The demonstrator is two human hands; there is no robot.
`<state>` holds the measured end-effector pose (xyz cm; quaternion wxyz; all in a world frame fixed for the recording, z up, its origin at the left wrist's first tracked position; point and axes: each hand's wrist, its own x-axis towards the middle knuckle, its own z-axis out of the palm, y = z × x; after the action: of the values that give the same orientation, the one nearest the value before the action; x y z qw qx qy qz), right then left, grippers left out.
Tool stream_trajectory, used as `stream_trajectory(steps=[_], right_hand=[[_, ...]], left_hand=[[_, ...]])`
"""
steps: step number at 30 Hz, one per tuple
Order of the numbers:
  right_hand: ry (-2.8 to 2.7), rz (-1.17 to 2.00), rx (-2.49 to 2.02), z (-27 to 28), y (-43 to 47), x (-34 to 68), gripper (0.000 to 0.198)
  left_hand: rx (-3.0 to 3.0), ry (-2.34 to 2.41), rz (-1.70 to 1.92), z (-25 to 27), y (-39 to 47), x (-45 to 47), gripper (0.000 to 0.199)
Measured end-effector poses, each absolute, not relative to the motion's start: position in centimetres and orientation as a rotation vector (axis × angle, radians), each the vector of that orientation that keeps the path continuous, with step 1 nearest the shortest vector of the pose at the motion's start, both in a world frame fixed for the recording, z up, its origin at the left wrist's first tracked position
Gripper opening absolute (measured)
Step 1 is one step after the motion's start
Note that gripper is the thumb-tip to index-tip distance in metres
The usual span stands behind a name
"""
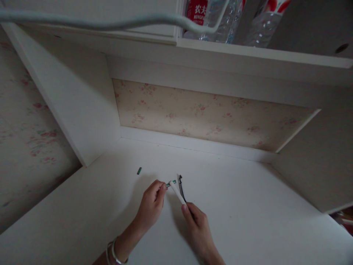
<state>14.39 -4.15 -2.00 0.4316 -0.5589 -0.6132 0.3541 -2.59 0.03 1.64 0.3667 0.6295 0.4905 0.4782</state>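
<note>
My left hand (152, 200) is closed, with thumb and fingertips pinching a small dark-green and black strip (167, 185). The strip lies across the tip of a slim white handle (178, 193), and its far end (174, 181) shows beyond it. Wrapped round the lower part of that handle is my right hand (197, 222). A thin black stick (181, 187) with a small hooked tip sticks out of the same hand, beside the white handle. On the white desk (234, 191), left of my hands, lies another dark-green strip (139, 170). The exact kind of these pieces is too small to make out.
Overhead, a shelf (248, 50) holds several clear plastic bottles (217, 22) with red labels. A pale cable or tube (110, 23) crosses the top. White panels (63, 88) flank the desk, and floral wallpaper (193, 110) shows behind it. My left wrist wears silvery bangles (113, 252).
</note>
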Motion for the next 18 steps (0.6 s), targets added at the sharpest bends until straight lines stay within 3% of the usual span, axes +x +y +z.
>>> stream_trajectory(steps=[18], right_hand=[[-1.538, 0.867, -1.394, -1.54, -4.04, 14.47, 0.041]], left_hand=[[1.662, 1.301, 1.238, 1.49, 0.18, -2.58, 0.027]])
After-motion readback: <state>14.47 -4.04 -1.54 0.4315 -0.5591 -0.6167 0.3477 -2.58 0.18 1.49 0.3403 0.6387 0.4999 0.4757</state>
